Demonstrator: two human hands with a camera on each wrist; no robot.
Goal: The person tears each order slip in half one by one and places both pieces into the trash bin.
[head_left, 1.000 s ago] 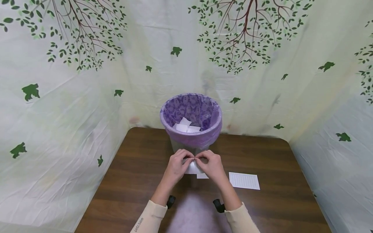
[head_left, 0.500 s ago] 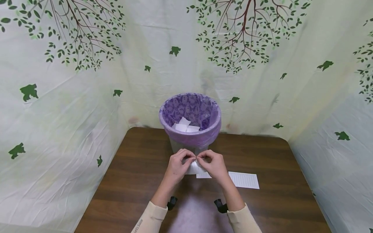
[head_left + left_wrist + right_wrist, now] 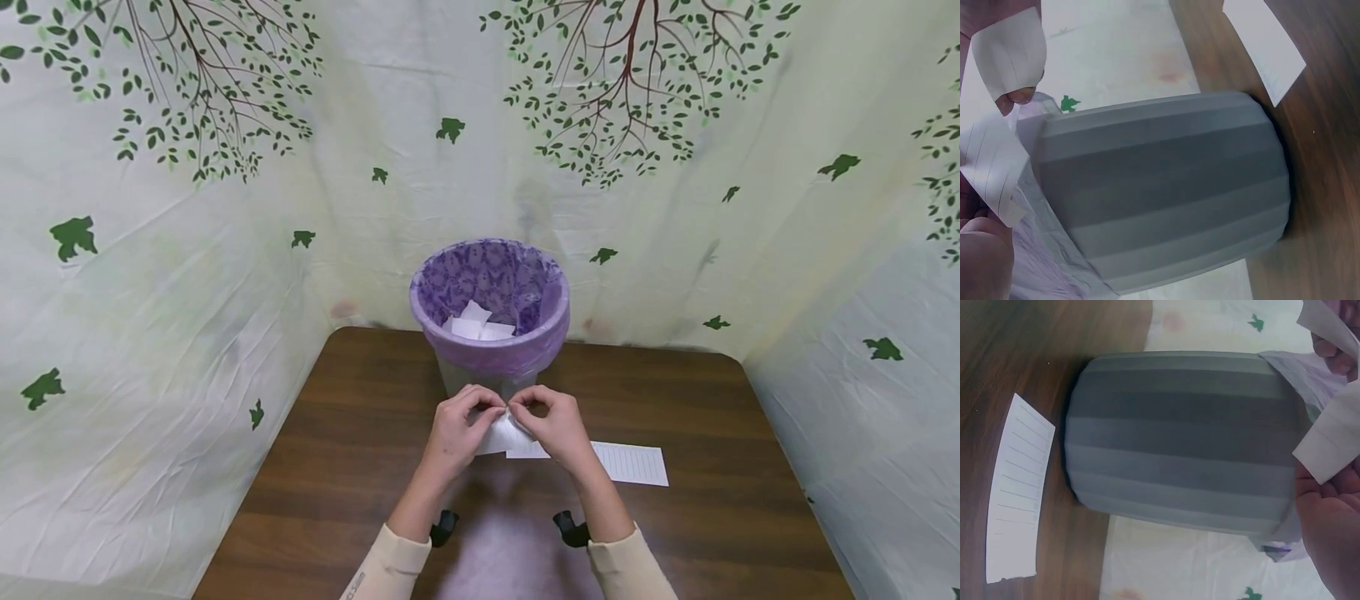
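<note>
My left hand (image 3: 457,421) and right hand (image 3: 555,421) are close together in front of the bin, fingertips pinching white lined paper (image 3: 504,435). In the left wrist view one paper part (image 3: 994,165) is at the left thumb and another (image 3: 1011,53) lies across the right fingers. The right wrist view shows the lower paper part (image 3: 1332,434) against the right hand. Whether the parts are still joined, I cannot tell. Lined paper (image 3: 630,464) lies on the table at right. More white paper (image 3: 525,451) shows beside the right wrist, which hides whether it is one strip.
A grey ribbed bin (image 3: 1179,444) with a purple patterned liner (image 3: 491,354) stands behind the hands. White paper pieces (image 3: 480,325) lie inside it. The brown wooden table (image 3: 337,467) meets a leaf-printed curtain (image 3: 375,217) at the back and sides.
The right hand has shifted slightly right and the left hand barely so, both still pinching the paper. The held paper has tilted a little. The bin has not moved.
</note>
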